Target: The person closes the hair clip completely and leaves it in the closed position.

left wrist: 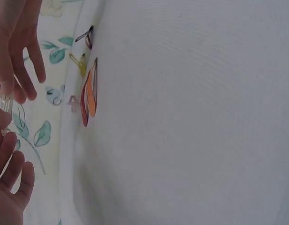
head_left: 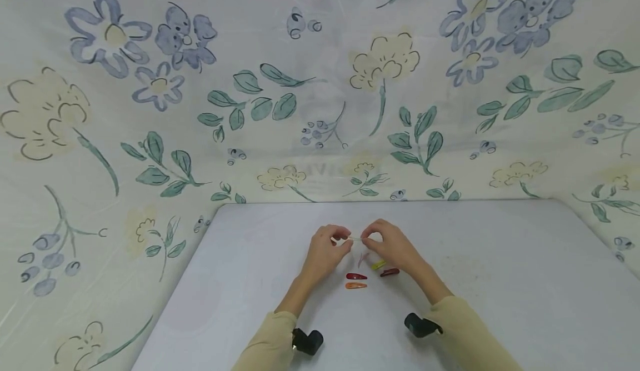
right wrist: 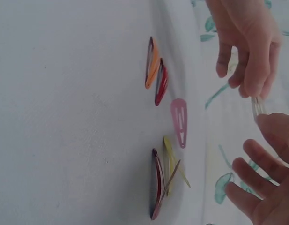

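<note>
1. While both hands hovered above the desk, I saw the left hand and the right hand each pinching one end of a clear hair clip, held in the air between them.
2. That clear hair clip sat just beyond the pink clip, which lay flat on the desk nearest the hands.
3. As a judgement, the work looked to be in its middle: one clip was being handled, while five others lay loose on the desk.
4. Next to the pink clip on the left hand's side lay the red clip and the orange clip, side by side and touching or nearly so.
5. Next to the pink clip on the right hand's side lay the yellow clip and the dark red clip; from the right wrist view these two overlapped.
6. Whether the held clip was snapped open or closed, I could not tell.
7. No brand, label or readable writing showed on any clip; behind the desk, the floral cloth carried only a faint, illegible mark.
</note>
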The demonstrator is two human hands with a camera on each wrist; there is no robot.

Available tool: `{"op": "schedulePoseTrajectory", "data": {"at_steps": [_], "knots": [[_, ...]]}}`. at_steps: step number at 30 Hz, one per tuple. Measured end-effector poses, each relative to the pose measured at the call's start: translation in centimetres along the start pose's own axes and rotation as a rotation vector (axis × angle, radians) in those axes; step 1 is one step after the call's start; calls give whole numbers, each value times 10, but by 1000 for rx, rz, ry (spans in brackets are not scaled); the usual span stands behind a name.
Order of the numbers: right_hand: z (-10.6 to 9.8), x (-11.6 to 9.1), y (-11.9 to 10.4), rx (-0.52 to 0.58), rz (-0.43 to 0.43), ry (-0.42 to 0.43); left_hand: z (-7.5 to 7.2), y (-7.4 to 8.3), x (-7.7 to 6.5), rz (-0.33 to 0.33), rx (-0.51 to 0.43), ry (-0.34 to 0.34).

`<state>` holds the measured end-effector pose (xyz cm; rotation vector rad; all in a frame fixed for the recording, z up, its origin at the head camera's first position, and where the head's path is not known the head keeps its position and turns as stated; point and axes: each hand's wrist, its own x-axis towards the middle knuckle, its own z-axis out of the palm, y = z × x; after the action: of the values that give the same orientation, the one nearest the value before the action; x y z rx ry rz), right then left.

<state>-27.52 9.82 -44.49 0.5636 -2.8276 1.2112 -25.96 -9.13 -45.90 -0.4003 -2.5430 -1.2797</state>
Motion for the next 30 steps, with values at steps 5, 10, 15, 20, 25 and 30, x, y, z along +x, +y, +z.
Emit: {"op": "schedulePoseTrajectory", "data": {"at_steps": [5,10,15,20,25,30], "knots": [[-7,-8,6,96,-33,67,1,9,0,68,-42,25],[-13,-17,8,175,-34,116,4,21,0,118,-72,49],[-13,-26,6,205,-17,148,8,24,-1,141,-94,69],[-9,-34,6,227,-9,196,10,27,-3,138,-109,77],[-4,-41,5,270,-2,265,10,30,-8,144,-114,59],[1,-45,4,267,-36,343,12,32,-13,138,-106,36]]}}
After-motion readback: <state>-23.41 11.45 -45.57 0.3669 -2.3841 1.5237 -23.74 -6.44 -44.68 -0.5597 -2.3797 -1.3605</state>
